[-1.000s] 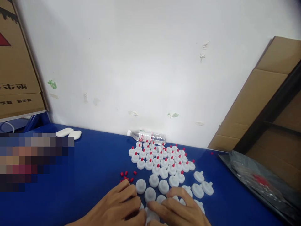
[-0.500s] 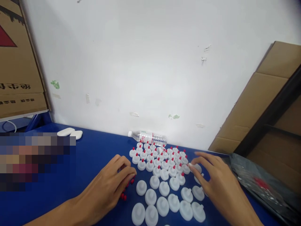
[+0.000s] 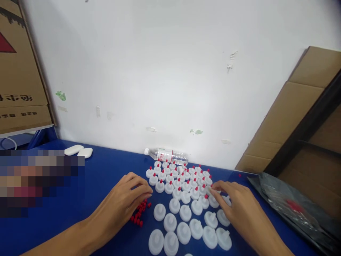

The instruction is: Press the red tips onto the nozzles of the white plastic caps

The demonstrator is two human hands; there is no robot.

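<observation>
Many white round caps [image 3: 183, 233] with nozzles lie on the blue table, and those toward the wall carry small red tips [image 3: 161, 181]. My right hand [image 3: 237, 202] is among the caps on the right, thumb and fingers pinched at a red tip on a white cap; the fingers partly hide that cap. My left hand [image 3: 128, 199] hovers over a pile of loose red tips [image 3: 137, 216] left of the caps. Its thumb and forefinger are drawn together, and whatever is between them is hidden.
A clear plastic bottle [image 3: 166, 155] lies against the wall behind the caps. One red tip [image 3: 239, 175] lies far right, near a grey plastic bag [image 3: 287, 209]. Two white objects [image 3: 85, 153] lie at the left. Cardboard [image 3: 285, 117] leans on the right.
My left hand has lifted slightly and shifted left, uncovering more of the red tips. My right hand's fingers have closed in at a cap, and a lone red tip behind it shows now.
</observation>
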